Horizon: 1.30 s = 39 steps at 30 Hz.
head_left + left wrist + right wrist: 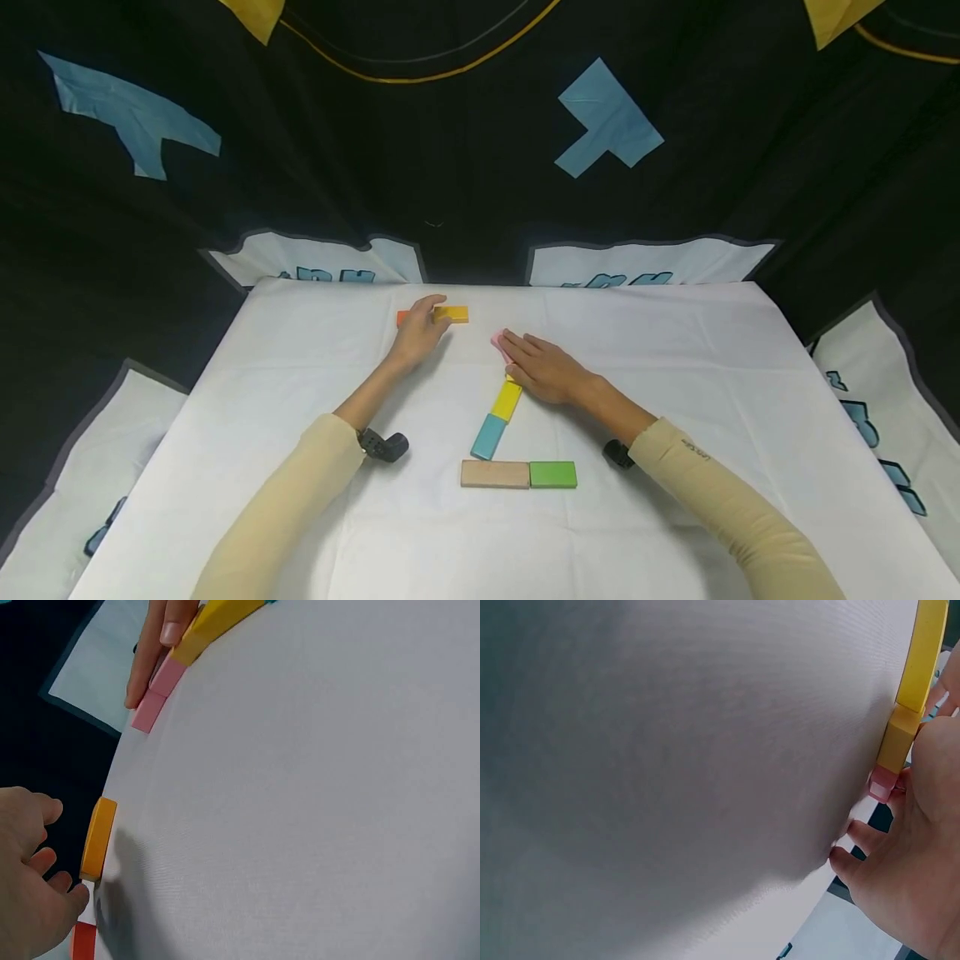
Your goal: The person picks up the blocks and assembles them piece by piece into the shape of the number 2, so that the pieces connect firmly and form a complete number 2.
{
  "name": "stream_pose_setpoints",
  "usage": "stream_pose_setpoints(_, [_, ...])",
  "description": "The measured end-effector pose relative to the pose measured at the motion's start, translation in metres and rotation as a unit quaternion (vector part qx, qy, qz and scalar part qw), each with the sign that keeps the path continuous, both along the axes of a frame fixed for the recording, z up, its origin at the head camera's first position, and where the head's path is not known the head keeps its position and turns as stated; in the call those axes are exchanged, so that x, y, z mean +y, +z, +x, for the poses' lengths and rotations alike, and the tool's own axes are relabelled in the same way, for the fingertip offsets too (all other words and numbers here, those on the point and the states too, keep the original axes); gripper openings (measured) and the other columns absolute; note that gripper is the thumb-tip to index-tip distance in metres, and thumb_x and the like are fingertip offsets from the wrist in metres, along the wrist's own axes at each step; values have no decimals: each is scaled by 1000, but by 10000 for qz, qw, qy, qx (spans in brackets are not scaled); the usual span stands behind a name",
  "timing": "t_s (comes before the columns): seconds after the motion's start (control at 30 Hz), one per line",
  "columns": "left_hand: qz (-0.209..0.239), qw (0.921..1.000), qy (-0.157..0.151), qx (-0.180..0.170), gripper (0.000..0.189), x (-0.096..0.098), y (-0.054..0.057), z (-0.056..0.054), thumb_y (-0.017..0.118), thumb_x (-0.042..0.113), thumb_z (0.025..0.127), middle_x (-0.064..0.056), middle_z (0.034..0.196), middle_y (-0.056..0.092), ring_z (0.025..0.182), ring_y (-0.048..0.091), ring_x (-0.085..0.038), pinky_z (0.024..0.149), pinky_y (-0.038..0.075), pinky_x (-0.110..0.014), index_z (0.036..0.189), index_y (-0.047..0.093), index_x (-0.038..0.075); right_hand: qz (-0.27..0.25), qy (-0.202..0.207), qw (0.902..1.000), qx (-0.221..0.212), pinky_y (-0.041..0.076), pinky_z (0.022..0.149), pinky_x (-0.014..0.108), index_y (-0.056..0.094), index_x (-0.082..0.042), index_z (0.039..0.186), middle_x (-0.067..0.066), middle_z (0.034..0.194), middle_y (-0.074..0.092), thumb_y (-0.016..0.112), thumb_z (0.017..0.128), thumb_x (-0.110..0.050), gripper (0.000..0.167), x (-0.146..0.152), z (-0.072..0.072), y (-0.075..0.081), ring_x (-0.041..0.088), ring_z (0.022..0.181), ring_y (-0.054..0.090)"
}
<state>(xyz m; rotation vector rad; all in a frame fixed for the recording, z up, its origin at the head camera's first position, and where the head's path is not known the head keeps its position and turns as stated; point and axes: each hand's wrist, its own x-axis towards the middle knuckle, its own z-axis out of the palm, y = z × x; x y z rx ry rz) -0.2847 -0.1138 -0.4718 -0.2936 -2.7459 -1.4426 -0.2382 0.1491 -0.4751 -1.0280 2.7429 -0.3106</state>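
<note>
Toward the far edge, my left hand (pixel 420 333) is over a gap between a red-orange block (pixel 401 317) and an orange-yellow block (pixel 456 314). Its fingers are spread and loosely bent, with nothing visibly gripped in the left wrist view. My right hand (pixel 551 371) lies along the upper end of a slanted row, fingers extended beside two pink blocks (pixel 148 712) and a small yellow-orange block (pixel 899 739). Its fingers partly cover these in the head view. Farther down the row come a yellow block (pixel 506 401) and a blue block (pixel 488 437).
Below the slanted row, a beige block (pixel 495 474) and a green block (pixel 552 474) lie end to end. White cloth covers the table (pixel 675 333). Black curtain (pixel 465 183) with blue tape pieces hangs behind the far edge.
</note>
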Motion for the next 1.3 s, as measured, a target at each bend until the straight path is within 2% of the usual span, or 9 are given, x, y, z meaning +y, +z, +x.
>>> stream_pose_setpoints(0.3, [-362,9992,-61,138,47,4,-10,-13,59,6,98,-21,151,40,139,38,-33,117,27,-40,143,48,-3,2,-14,10000,-8,12,121,37,16,-6,159,9,165,13,35,109,-35,61,-1,0,-1,20,151,13])
stream_pose_setpoints(0.67, [-812,9964,-167,153,47,2,-15,-14,54,2,100,-23,153,38,142,33,-35,118,24,-42,145,45,-4,35,7,10000,79,13,121,37,17,-6,160,9,165,13,36,109,-35,61,-3,0,-2,19,151,13])
stream_pose_setpoints(0.77, [-917,9952,-239,256,46,3,-16,-14,51,0,100,-24,152,39,142,33,-36,118,24,-43,145,45,-5,66,-2,9999,100,12,121,36,16,-7,160,9,166,13,35,109,-35,61,-3,0,-1,18,151,12])
stream_pose_setpoints(1.07, [-992,9941,-228,369,42,4,-22,-15,47,-4,100,-26,141,47,133,42,-40,114,32,-46,141,51,-5,-67,19,10000,61,14,121,38,17,-5,159,10,165,14,38,109,-33,61,-2,0,1,20,151,15])
stream_pose_setpoints(1.3, [-963,9938,-433,345,41,3,-21,-14,50,-2,100,-25,138,49,129,46,-38,112,36,-46,141,54,-3,-27,18,10000,75,14,121,38,17,-5,159,9,165,14,37,109,-34,61,-1,-1,0,20,150,16])
